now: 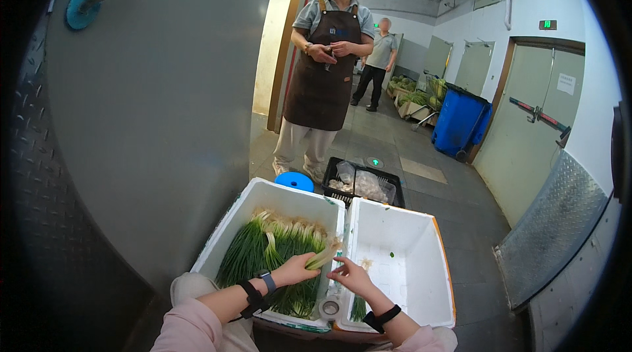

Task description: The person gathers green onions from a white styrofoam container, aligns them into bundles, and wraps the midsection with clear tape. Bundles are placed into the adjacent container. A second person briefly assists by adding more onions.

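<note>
My left hand grips the pale stems of a bunch of green onions, their roots pointing up and to the right. Beneath it, a white foam box holds many green onions, roots towards its far side. My right hand is close to the right of the bunch, over the near left part of a second foam box; its fingers are apart and hold nothing that I can see. A few green onions lie along that box's left side. On the rim between the boxes rests a roll of tape.
Beyond the boxes are a blue round stool and a black crate with bagged produce. A person in a brown apron stands behind them, another person farther back. A grey door is left, a blue bin right.
</note>
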Available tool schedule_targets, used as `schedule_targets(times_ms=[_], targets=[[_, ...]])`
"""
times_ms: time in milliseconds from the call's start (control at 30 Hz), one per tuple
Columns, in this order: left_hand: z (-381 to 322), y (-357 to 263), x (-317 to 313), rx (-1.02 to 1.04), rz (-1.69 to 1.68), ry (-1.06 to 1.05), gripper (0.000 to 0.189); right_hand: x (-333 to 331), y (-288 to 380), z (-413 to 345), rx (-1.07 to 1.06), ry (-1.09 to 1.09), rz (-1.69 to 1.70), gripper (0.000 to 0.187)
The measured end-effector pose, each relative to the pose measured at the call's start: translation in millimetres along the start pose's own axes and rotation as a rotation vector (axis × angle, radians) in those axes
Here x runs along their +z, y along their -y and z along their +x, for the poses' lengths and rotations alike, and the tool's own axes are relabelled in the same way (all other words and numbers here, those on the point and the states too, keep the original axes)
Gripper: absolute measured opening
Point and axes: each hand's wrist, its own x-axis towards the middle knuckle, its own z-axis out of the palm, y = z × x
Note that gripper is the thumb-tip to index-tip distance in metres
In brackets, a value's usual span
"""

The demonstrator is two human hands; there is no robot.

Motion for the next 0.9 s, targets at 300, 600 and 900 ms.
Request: schedule_targets(times_ms=[300,600,900], targets=[[-8.6,-24.4,-0.9,0.023,-0.014,0.038,0.047,-6.5,54.8,-2.9,-0.313,-0.094,0.678,0.02],[-9.5,7.8,-15.6,-0.172,-0.239,-0.169,0.031,-31.2,37.5,-10.7,-0.337,-0.167,0.283,0.087],[-10.4,-13.2,-29.4,-0.166,-0.386,-0.038,0.018,74.2,-35.0,-62.8,-0.531,-0.062,-0.777,0.069]])
